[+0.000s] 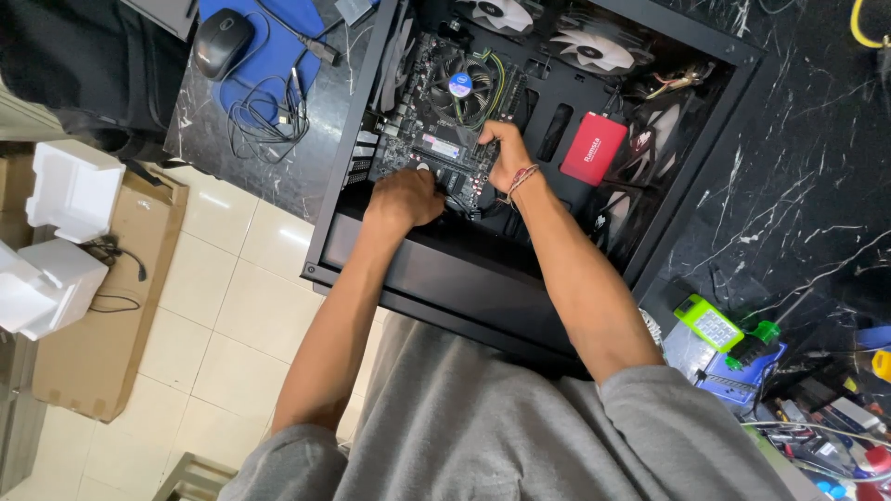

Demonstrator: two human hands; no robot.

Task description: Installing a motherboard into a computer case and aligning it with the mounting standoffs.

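Left hand (405, 198) is curled into a loose fist and pressed on the lower edge of the motherboard (444, 121); what is gripped cannot be told. Right hand (506, 156) is laid on the board's right edge, fingers bent. The board is seated inside the open black case (445, 278) on the table (798, 186). A red drive (594, 148) is mounted just beside the right hand. A mouse (223, 42) is seen well apart.

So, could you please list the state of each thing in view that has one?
Black computer case: lying on its side, side panel off.
Green motherboard: seated inside the case.
Red rectangular drive: flat in the case.
Left hand: closed, pressing on the motherboard's lower edge.
Right hand: resting on the board.
Black computer mouse: idle on a blue pad.
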